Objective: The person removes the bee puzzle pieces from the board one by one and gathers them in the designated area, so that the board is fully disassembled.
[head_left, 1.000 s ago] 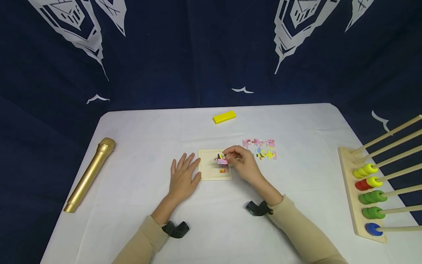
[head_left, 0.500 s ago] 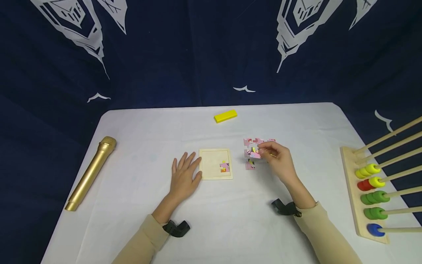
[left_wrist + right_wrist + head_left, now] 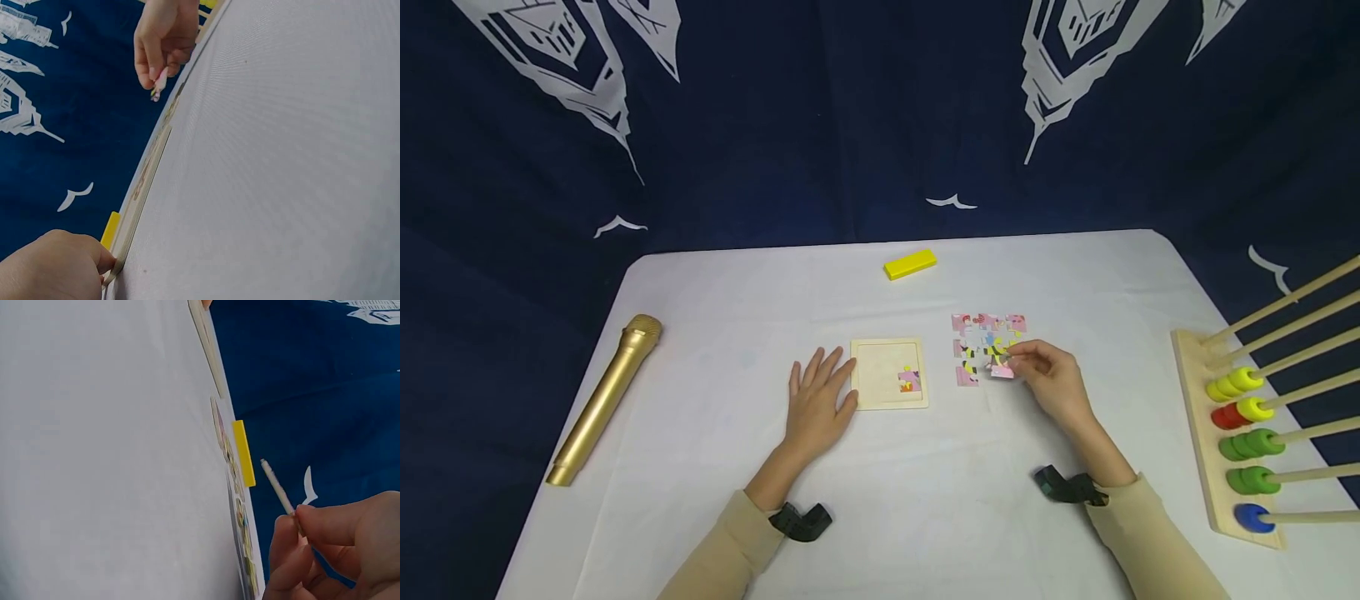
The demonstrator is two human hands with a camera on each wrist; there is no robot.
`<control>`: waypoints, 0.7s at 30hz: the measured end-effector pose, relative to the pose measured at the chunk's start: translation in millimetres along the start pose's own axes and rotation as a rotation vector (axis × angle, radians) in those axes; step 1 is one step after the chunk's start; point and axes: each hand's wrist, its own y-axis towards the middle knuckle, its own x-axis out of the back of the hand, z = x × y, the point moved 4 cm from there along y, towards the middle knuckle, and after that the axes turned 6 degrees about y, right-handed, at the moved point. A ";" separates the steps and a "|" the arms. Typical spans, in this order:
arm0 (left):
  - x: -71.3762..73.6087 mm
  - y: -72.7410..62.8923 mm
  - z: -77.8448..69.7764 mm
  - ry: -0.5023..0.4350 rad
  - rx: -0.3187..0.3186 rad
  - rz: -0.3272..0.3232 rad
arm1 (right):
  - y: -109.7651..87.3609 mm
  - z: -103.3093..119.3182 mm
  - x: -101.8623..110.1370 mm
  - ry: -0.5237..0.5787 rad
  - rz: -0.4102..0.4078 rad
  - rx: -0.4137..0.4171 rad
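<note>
My right hand (image 3: 1051, 379) pinches a small pink puzzle piece (image 3: 1002, 371) between thumb and fingers, at the lower right of a group of loose jigsaw pieces (image 3: 988, 322). From the right wrist view, the piece (image 3: 277, 487) appears edge-on and raised off the table. Several loose pieces are partly covered by the fingers. My left hand (image 3: 817, 407) lies with spread fingers against the left edge of a square wooden puzzle tray (image 3: 874, 368). One pink and yellow piece (image 3: 909, 381) sits inside the tray at its lower right.
Toward the back of the white table lies a yellow block (image 3: 910, 265). A gold microphone (image 3: 606, 396) rests at the left. On the right stands a wooden bead counter (image 3: 1195, 417) with rods and coloured rings. Dark blue cloth hangs behind the table.
With a puzzle piece in its pinch, my right hand has moved right from over the tray to the loose pieces, then slightly toward me. The left hand stays at the tray's edge.
</note>
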 end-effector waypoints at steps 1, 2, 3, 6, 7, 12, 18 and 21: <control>0.0 -0.2 0.1 -0.002 0.000 -0.002 | 0.4 -1.3 -1.2 -0.007 0.005 0.005; 0.1 -0.3 0.1 -0.001 0.001 -0.002 | 0.4 -2.3 -2.3 -0.012 0.008 0.008; 0.2 -0.5 0.0 -0.001 0.000 -0.004 | 0.2 -2.9 -3.4 -0.013 0.012 0.009; 0.6 -1.0 0.2 0.001 0.000 -0.005 | -0.2 -4.6 -6.3 -0.039 0.016 0.020; 0.7 -0.9 0.2 0.002 0.000 -0.005 | -0.5 -5.1 -6.9 -0.049 0.013 0.027; -0.1 -0.3 0.5 0.005 0.004 -0.001 | -1.0 -4.8 -9.5 -0.126 -0.028 0.104; -0.8 -0.4 0.6 0.005 0.003 0.001 | -2.0 -2.9 -10.3 -0.175 -0.073 0.192; -0.6 -0.4 0.4 0.007 0.001 0.001 | -2.3 -2.7 -10.0 -0.181 -0.086 0.215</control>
